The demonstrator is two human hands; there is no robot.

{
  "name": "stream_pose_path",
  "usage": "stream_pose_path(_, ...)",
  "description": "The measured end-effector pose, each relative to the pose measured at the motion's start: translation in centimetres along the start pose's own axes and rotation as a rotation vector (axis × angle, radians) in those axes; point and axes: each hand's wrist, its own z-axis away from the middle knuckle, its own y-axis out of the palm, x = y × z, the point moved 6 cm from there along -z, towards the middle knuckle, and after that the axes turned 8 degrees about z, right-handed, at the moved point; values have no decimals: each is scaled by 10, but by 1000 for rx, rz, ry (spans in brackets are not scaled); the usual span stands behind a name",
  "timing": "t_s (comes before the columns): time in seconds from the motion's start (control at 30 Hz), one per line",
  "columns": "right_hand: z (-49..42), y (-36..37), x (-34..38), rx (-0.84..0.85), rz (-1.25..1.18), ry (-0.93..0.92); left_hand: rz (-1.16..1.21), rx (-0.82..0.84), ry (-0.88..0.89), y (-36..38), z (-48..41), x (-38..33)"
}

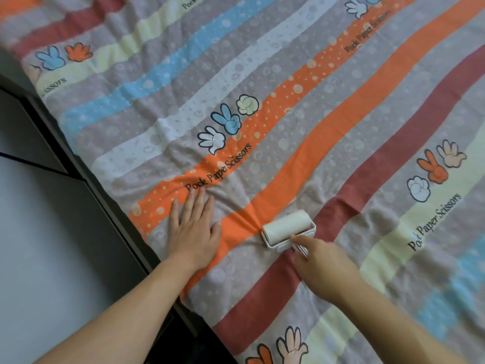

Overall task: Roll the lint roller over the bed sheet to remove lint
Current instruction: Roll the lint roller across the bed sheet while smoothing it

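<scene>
A striped bed sheet [328,106] with orange, red, blue and grey bands and cartoon hand prints covers most of the view. A white lint roller [286,227] lies with its drum on the sheet, across the orange stripe beside the red one. My right hand [324,264] grips the roller's handle from below right, index finger stretched along it. My left hand [194,227] presses flat on the sheet to the roller's left, fingers spread. The fabric bunches into small folds between my left hand and the roller.
The dark bed frame edge [86,177] runs diagonally along the left side of the sheet. Beyond it lies pale floor [47,245]. The sheet stretches far up and to the right.
</scene>
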Motion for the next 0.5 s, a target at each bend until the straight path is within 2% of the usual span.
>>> stream_pose_path(0.17, 19, -2, -20, 73, -47, -21, 211, -143, 28, -8, 12, 0)
stream_pose_path(0.3, 23, -44, -14, 146, -127, -49, 235, -212, 13, -18, 10, 9)
stream_pose_path(0.5, -48, -104, 76, -115, -237, -192, 189, -196, -154, -15, 4, 41)
